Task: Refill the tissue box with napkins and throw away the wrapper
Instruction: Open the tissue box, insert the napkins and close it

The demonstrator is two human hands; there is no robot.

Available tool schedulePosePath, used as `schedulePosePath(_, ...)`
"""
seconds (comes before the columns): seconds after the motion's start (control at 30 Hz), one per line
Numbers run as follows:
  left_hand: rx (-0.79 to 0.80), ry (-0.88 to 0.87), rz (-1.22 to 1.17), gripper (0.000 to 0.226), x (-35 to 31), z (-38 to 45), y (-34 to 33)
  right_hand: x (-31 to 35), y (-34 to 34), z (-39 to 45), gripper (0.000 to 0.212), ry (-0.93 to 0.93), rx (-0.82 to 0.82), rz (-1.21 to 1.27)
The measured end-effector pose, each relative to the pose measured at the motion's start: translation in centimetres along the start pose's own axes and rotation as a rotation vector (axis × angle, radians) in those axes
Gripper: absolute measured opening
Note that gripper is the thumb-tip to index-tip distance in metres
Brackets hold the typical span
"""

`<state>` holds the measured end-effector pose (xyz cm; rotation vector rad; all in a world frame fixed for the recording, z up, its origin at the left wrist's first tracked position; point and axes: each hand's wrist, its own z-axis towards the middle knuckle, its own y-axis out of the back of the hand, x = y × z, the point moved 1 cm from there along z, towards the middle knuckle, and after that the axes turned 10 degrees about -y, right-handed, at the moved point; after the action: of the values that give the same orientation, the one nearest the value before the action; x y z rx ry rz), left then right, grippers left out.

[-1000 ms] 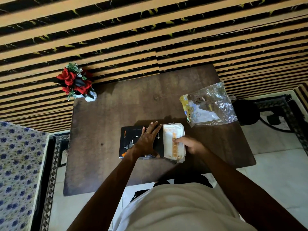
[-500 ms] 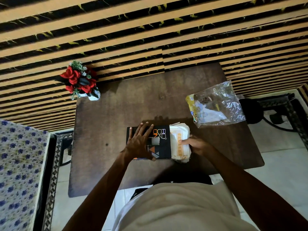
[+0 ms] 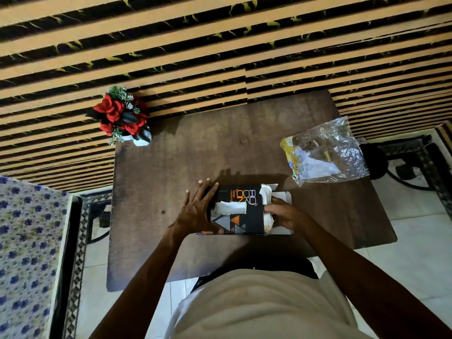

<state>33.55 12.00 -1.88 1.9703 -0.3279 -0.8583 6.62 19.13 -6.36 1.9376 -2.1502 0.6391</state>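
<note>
**Napkins nearly seated in the box, wrapper not yet binned**

Flowers [image 3: 121, 117], red with green sprigs in a small pale pot, stand at the far left corner of the brown tabletop [image 3: 171, 172], well apart from the work and no part of it.

Nearer the front edge, the left hand [image 3: 197, 209] lies flat with its fingers spread, pressing on the left end of the black tissue box [image 3: 241, 217]; it braces the box and is not closed around anything. The box lies on its side along the tabletop, its printed face up, and a strip of white napkin shows through the slot in that face, so the paper reaches at least that far inside.

At the box's right end the flaps stand open, and the last of the napkins [image 3: 267, 209] bulges out there, white with a bit of orange print. The right hand [image 3: 285, 214] is at that opening with its fingers curled against the stack, apparently pushing it in; whether it pinches the paper or only presses on it cannot be told.

Further right and toward the back, the clear crinkled wrapper [image 3: 327, 152] lies empty near the tabletop's right edge, touched by neither hand.

By my reading, the refill is most of the way done: what is left is seating the stack's end, closing the flaps, and then carrying the wrapper to a bin, which is not in view.
</note>
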Motion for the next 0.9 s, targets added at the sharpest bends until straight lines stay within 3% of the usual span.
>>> schedulePosePath(0.13, 0.006, -0.039, -0.068, 0.145, -0.2, 0.2, 0.1, 0.6, -1.3, 0.0, 0.028, 0.036, 0.032, 0.1)
schedulePosePath(0.27, 0.01, -0.054, -0.056, 0.143, 0.0, 0.4, 0.1, 0.1, -2.3, 0.9, 0.046, 0.025, 0.136, 0.165)
schedulePosePath(0.37, 0.008, -0.054, -0.047, 0.144, -0.1, 0.3, 0.1, 0.3, -3.0, 0.3, 0.044, -0.021, 0.208, 0.108)
schedulePosePath(0.57, 0.011, -0.035, -0.034, 0.143, -0.2, 0.3, 0.2, 0.8, -1.2, -0.3, 0.049, -0.157, 0.066, -0.034)
schedulePosePath(0.77, 0.027, -0.021, -0.032, 0.145, -0.3, 0.5, 0.1, 0.6, -1.8, 1.4, 0.053, -0.139, 0.128, 0.054)
schedulePosePath(0.9, 0.018, -0.022, -0.043, 0.142, -0.5, 0.4, 0.4, 0.3, -2.5, 1.4, 0.037, -0.154, 0.183, 0.103)
